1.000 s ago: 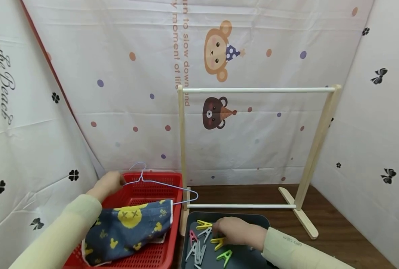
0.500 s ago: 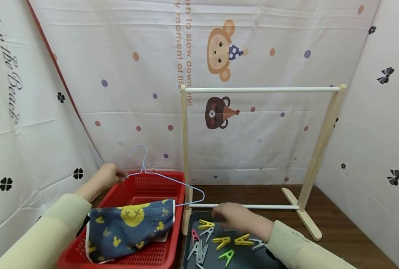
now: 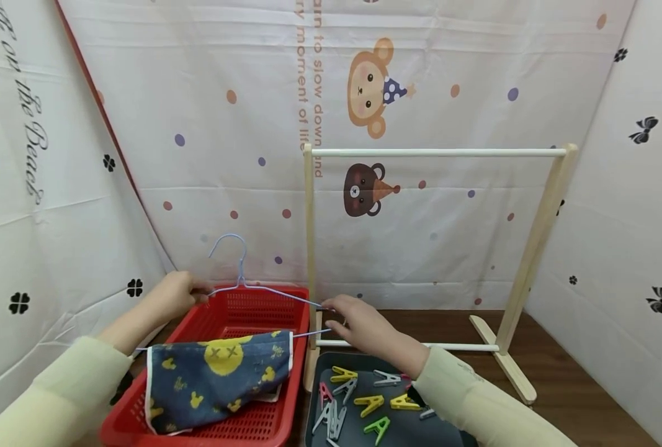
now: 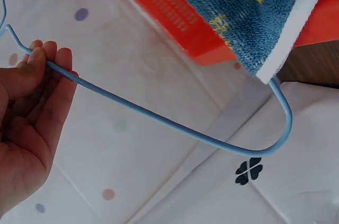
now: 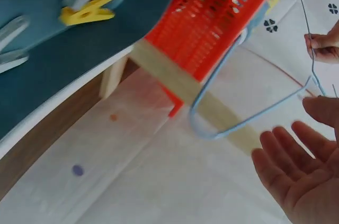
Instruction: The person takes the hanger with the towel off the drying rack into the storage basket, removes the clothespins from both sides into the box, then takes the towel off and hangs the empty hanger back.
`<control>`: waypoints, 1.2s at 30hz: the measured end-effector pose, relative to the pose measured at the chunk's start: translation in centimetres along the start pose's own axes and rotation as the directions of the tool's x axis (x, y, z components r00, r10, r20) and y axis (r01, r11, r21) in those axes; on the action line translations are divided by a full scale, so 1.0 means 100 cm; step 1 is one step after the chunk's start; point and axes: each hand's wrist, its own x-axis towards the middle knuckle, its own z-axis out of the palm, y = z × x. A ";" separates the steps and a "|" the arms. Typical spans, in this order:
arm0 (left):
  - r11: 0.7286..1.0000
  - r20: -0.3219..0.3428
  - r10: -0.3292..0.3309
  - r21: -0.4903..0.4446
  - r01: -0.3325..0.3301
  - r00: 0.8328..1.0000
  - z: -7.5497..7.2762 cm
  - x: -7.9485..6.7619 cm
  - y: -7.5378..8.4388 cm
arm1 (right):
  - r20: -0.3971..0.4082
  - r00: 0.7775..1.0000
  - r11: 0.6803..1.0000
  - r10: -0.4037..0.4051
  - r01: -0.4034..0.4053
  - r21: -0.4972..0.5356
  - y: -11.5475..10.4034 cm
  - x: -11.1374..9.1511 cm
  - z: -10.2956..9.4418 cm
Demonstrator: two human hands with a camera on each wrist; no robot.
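A light blue wire hanger (image 3: 277, 292) stands over the red basket with its hook up. My left hand (image 3: 169, 301) pinches its left shoulder between thumb and fingers, as the left wrist view shows along the wire (image 4: 153, 115). Over the hanger's bottom bar hangs a dark blue terry towel (image 3: 205, 369) with yellow prints and white edging. At the hanger's right end is my right hand (image 3: 371, 330). In the right wrist view, the fingers of this hand (image 5: 304, 176) are spread apart from the thumb, close beside the wire, holding nothing.
The red plastic basket (image 3: 293, 397) lies under the towel. Right of it, a dark grey tray (image 3: 409, 429) holds several clothespins, among them a green clothespin (image 3: 378, 428). A wooden rack with a white top rail (image 3: 437, 153) stands behind the tray. Printed cloth walls surround the brown table (image 3: 420, 320).
My right hand has left the clothespins in the tray and come up and left to the hanger's right end. My left hand has raised the hanger's hook and shoulders.
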 end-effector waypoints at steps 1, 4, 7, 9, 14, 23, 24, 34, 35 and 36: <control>1.000 -0.002 -0.004 0.000 0.004 1.000 -0.001 -0.001 0.002 | -0.017 1.000 1.000 -0.002 0.003 0.018 -0.003 0.004 0.002; 1.000 -0.003 -0.021 0.000 0.021 1.000 -0.004 -0.005 0.007 | -0.058 0.998 0.998 -0.004 0.008 0.058 -0.011 0.018 0.006; 1.000 -0.014 -0.007 0.010 0.007 1.000 -0.008 -0.009 0.013 | -0.054 0.999 0.997 0.003 0.000 0.072 -0.018 0.033 0.010; 1.000 -0.028 0.005 0.014 -0.004 1.000 -0.011 -0.011 0.017 | -0.028 0.999 0.998 0.017 -0.015 0.068 -0.022 0.040 0.012; 1.000 -0.084 0.023 0.001 -0.023 0.996 -0.019 -0.014 0.026 | 0.009 0.998 0.995 0.055 -0.056 0.083 -0.027 0.051 0.014; 1.000 -0.156 0.029 0.003 -0.029 0.987 -0.025 -0.019 0.035 | -0.077 0.997 0.997 -0.022 0.028 0.076 -0.026 0.048 0.009; 0.999 -0.160 0.032 0.003 -0.032 0.987 -0.026 -0.020 0.035 | -0.082 0.996 0.996 -0.034 0.040 0.078 -0.026 0.047 0.008; 0.999 -0.201 0.050 0.014 -0.049 0.978 -0.030 -0.021 0.041 | -0.120 0.991 0.998 -0.065 0.063 -0.025 -0.035 0.039 -0.006; 0.999 -0.202 0.054 0.015 -0.052 0.978 -0.030 -0.021 0.042 | -0.128 0.990 0.998 -0.063 0.059 -0.033 -0.036 0.038 -0.007; 0.998 -0.203 0.056 0.014 -0.054 0.978 -0.031 -0.021 0.043 | -0.137 0.989 0.998 -0.062 0.057 -0.035 -0.037 0.037 -0.009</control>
